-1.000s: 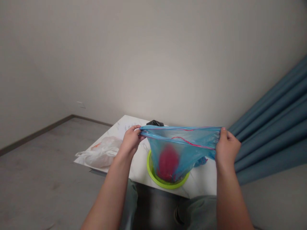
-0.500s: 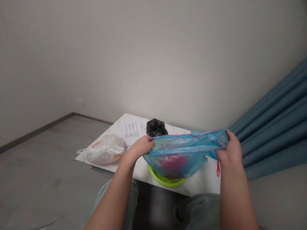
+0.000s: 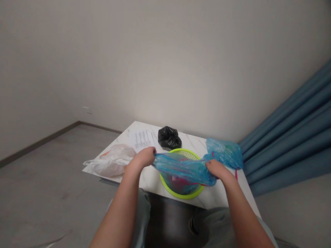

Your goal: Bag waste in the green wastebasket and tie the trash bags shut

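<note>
A blue plastic bag [image 3: 183,169] with a red drawstring is stretched, bunched and sagging, between my two hands. My left hand [image 3: 145,157] is closed on its left end. At the opposite end my right hand [image 3: 216,168] grips the bunched plastic. Below the bag stands a lime-green basket [image 3: 178,196] with a mesh wall, partly covered by it. Something pinkish-red [image 3: 178,182] shows dimly through the blue plastic; I cannot make out what it is.
A white marbled table [image 3: 151,184] stands against the wall. On it lie a white plastic bag [image 3: 111,163], a printed sheet [image 3: 139,137], a black plastic bag [image 3: 169,137] and another blue bag [image 3: 226,151] at the right. A blue curtain [image 3: 292,131] hangs beside the table.
My right hand has moved left and slightly down, closer to my left hand, which shifted a little left. The blue bag is narrower and more bunched, uncovering the basket's rim and the other blue bag.
</note>
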A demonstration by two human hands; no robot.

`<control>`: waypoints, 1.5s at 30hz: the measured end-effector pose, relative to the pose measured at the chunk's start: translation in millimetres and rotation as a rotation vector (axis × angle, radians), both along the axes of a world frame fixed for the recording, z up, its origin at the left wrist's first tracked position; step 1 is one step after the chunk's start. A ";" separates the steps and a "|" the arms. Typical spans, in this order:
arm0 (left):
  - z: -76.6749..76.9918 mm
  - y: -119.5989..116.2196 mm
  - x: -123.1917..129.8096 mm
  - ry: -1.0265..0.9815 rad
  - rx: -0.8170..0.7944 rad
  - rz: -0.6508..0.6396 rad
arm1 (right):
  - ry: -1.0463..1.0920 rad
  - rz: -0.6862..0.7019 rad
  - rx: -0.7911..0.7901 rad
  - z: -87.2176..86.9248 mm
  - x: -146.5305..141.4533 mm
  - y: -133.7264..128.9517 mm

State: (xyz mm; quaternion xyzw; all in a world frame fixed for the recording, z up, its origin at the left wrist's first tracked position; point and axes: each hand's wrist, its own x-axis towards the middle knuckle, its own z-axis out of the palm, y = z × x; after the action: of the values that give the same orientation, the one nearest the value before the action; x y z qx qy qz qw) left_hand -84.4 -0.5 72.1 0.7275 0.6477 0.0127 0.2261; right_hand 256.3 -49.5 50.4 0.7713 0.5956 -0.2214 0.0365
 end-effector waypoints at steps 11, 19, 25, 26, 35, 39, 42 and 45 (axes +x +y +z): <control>-27.4 2.5 17.6 0.048 0.060 -0.040 | -0.048 0.226 0.417 -25.9 -33.6 2.6; -56.8 43.3 24.9 -0.411 0.000 0.014 | 0.074 0.013 0.480 -44.7 6.0 45.8; -77.5 74.7 33.4 -0.590 0.015 0.090 | 0.054 -0.057 0.488 -53.7 20.7 73.2; -81.7 78.7 36.0 -0.571 0.000 0.105 | 0.050 -0.057 0.449 -55.8 22.2 76.5; -103.9 77.9 32.4 -0.349 -0.283 0.047 | 0.117 0.052 -0.059 -66.0 20.8 76.6; -84.9 68.5 13.8 -0.312 -0.118 0.042 | 0.092 0.085 0.239 -44.1 27.1 60.4; -66.7 44.1 2.6 -0.452 0.019 -0.088 | 0.211 0.237 0.407 -26.0 32.4 31.1; -59.9 3.5 -3.1 -0.582 0.043 -0.254 | 0.263 0.334 0.320 -20.9 31.8 -5.9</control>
State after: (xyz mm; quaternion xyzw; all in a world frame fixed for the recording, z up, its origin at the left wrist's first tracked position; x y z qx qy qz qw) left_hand -87.4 3.0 12.2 0.7730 0.4593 0.2056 0.3863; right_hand 288.1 -55.3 29.5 0.6227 0.7418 -0.2138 -0.1276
